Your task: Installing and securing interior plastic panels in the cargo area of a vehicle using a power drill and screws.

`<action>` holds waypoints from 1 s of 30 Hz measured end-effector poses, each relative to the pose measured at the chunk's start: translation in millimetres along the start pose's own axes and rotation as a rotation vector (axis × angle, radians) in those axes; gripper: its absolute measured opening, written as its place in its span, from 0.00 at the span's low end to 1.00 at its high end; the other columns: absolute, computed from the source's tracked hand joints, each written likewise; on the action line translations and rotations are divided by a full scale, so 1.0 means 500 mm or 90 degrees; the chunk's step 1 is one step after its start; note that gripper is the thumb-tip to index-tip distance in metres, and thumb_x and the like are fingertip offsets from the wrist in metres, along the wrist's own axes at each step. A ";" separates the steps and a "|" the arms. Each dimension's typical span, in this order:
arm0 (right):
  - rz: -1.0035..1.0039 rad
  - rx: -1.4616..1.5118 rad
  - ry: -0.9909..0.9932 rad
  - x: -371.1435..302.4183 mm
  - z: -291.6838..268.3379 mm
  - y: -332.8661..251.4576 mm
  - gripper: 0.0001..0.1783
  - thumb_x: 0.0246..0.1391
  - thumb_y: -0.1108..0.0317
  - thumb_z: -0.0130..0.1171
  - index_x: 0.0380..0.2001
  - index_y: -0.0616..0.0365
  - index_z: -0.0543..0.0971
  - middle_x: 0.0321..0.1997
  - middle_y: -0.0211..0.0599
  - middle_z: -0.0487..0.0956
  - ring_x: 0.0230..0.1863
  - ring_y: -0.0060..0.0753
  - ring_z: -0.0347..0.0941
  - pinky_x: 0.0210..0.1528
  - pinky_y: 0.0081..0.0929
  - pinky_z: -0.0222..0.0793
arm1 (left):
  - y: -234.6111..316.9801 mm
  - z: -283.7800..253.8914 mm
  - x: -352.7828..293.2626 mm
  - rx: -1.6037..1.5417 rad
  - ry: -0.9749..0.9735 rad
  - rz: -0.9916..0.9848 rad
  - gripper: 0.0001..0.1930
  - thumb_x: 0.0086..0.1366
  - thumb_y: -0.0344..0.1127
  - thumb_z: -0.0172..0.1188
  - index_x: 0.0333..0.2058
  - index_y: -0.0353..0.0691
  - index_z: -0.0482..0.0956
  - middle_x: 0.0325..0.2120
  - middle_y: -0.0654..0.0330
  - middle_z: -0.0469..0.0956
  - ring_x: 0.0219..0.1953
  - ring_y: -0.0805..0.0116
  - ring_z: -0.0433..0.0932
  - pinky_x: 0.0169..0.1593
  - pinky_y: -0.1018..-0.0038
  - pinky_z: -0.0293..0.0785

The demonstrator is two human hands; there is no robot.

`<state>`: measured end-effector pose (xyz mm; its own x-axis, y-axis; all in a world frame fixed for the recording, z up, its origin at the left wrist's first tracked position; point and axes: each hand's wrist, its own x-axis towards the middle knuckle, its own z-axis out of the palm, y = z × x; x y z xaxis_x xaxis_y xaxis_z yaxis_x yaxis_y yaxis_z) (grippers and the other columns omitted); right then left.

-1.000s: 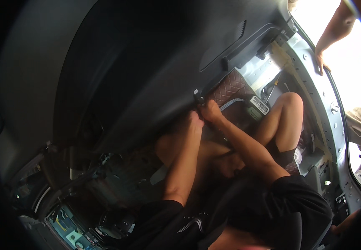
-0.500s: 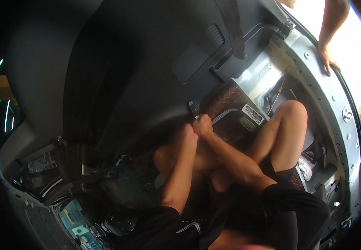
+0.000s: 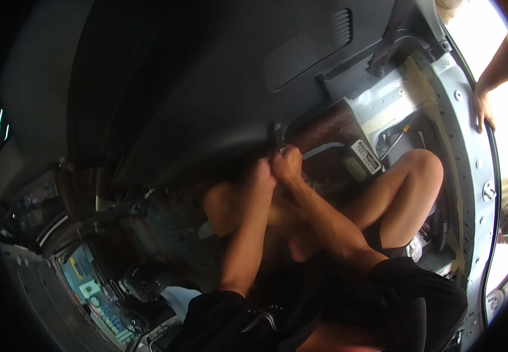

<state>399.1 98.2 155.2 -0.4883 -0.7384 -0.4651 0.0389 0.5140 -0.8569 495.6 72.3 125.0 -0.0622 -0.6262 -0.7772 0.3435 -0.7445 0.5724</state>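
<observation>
dark plastic trim panel (image 3: pixel 207 100) | large, curved, overhead | lower edge at both hands

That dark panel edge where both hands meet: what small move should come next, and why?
Probably a small, steady pull or twist at that spot. The left hand and right hand are pressed together at the lower edge of the dark panel, beside a ribbed grey hose; what they pinch is hidden.

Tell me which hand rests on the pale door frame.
The co-worker's hand at the upper right; it lies on the frame, while the person's own two hands meet at the dark panel's lower edge.
</observation>
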 end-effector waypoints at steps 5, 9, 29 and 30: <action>0.011 0.009 0.011 -0.001 0.010 -0.003 0.16 0.48 0.65 0.58 0.28 0.73 0.78 0.26 0.65 0.77 0.36 0.64 0.77 0.39 0.47 0.71 | 0.028 -0.019 0.011 -0.056 0.090 0.008 0.14 0.66 0.35 0.51 0.43 0.30 0.76 0.40 0.51 0.78 0.47 0.57 0.77 0.55 0.58 0.71; -0.022 0.027 0.032 0.004 0.008 -0.005 0.14 0.48 0.67 0.57 0.27 0.73 0.77 0.26 0.64 0.78 0.35 0.64 0.77 0.39 0.47 0.70 | 0.064 -0.022 -0.003 -0.271 0.218 -0.054 0.22 0.65 0.36 0.54 0.51 0.25 0.65 0.46 0.44 0.73 0.53 0.47 0.70 0.60 0.51 0.64; -0.056 -0.013 0.062 0.002 0.027 0.008 0.13 0.52 0.67 0.57 0.25 0.70 0.76 0.19 0.56 0.76 0.24 0.51 0.79 0.30 0.41 0.70 | -0.056 -0.054 -0.034 -0.585 -0.224 0.014 0.33 0.64 0.65 0.51 0.45 0.36 0.78 0.41 0.49 0.79 0.30 0.67 0.74 0.27 0.80 0.70; -0.037 -0.028 0.035 0.000 0.027 0.008 0.13 0.52 0.67 0.57 0.25 0.70 0.76 0.19 0.56 0.76 0.24 0.51 0.79 0.30 0.41 0.70 | -0.055 -0.052 -0.035 -0.561 -0.207 0.018 0.33 0.63 0.66 0.51 0.45 0.37 0.79 0.41 0.51 0.79 0.29 0.68 0.74 0.27 0.79 0.70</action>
<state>410.7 94.3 148.8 -0.5352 -0.7432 -0.4016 -0.0281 0.4908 -0.8708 511.7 109.4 116.0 -0.2559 -0.7745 -0.5784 0.9262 -0.3678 0.0827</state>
